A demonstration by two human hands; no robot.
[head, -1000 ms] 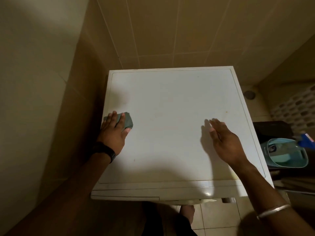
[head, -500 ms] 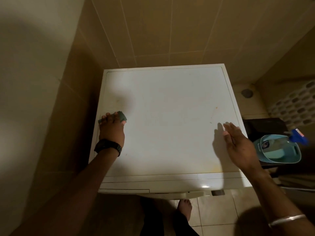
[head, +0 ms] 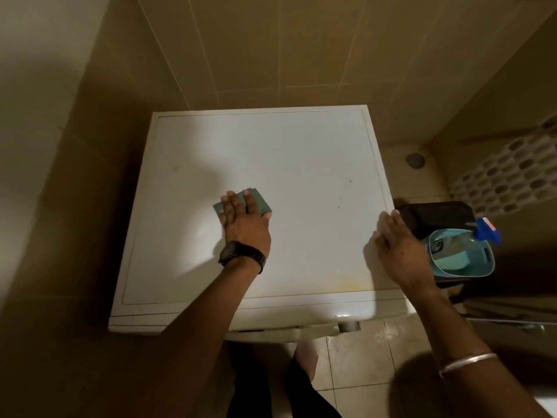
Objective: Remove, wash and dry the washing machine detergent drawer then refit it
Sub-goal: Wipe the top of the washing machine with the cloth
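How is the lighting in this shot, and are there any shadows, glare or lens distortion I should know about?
Head view: dim, warm light. The left hand pressing the green cloth throws a dark shadow up-left across the washing machine top. A small glare spot sits on its front edge. The wide lens bows the wall tiles. The right hand looks slightly soft.

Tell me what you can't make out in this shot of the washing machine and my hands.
All in the head view:
- Detergent drawer: not visible, since the washing machine shows only its top.
- Green cloth: mostly hidden under the left hand.
- Right hand: palm side turned away.
- Teal basket: contents dim and unclear.
- Spray bottle: label too small.
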